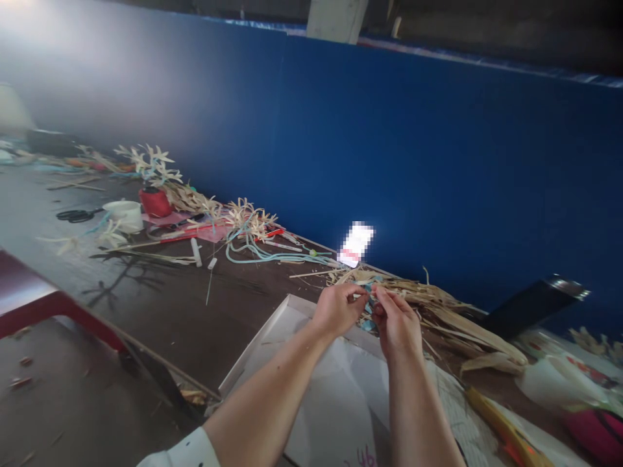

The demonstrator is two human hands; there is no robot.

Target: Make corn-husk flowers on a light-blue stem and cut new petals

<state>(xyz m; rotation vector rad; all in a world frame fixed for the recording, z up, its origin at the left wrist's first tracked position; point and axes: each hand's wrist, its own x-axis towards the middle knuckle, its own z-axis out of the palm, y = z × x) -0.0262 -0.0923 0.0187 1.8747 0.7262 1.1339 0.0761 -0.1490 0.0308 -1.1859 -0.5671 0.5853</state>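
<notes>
My left hand (339, 307) is closed in a pinch, thumb and forefinger together, over the far edge of a white shallow box lid (311, 402). Close beside it, my right hand (400, 323) pinches as well, its fingertips almost meeting the left ones. What the fingers hold is too small to make out. Light blue bits (368, 324) show between and just below the hands. Dry straw-coloured husk strips (452, 301) lie behind and to the right of them.
A lit phone-like screen (355, 245) leans at the blue wall (438, 162). Leftward lie light blue cords (253, 254), husk flowers (250, 217), a white cup (124, 216), red thread (156, 202) and scissors (78, 215). A dark cylinder (535, 305) and yellow-handled tool (506, 425) are rightward.
</notes>
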